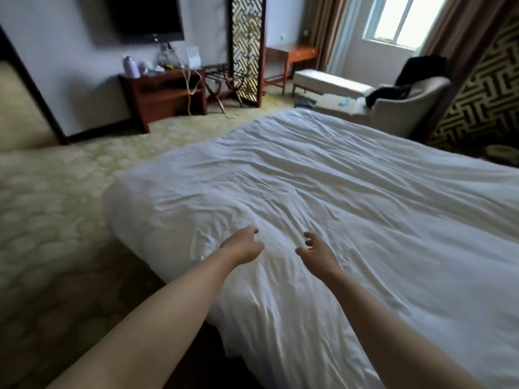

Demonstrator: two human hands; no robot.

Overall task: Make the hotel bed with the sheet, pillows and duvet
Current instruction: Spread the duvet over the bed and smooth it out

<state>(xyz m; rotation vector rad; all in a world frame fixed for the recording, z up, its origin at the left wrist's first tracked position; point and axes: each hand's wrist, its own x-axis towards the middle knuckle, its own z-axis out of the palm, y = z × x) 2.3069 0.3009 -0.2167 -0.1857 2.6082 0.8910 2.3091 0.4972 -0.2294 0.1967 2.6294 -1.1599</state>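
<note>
A white duvet (323, 186) lies spread over the whole bed, wrinkled, and drapes over the near edge and the foot corner at the left. Both my arms reach out over its near side. My left hand (243, 245) hovers just above the fabric with fingers loosely curled and nothing in them. My right hand (316, 252) is beside it, about a hand's width to the right, fingers apart and empty. No pillows are in view; the head of the bed lies beyond the right edge of the frame.
Patterned carpet (56, 206) spreads to the left of the bed. Against the far wall stands a wooden desk (165, 94) with a bottle and clutter, under a dark TV (146, 18). An armchair (404, 108) with dark clothing and a bench (331, 81) sit near the window.
</note>
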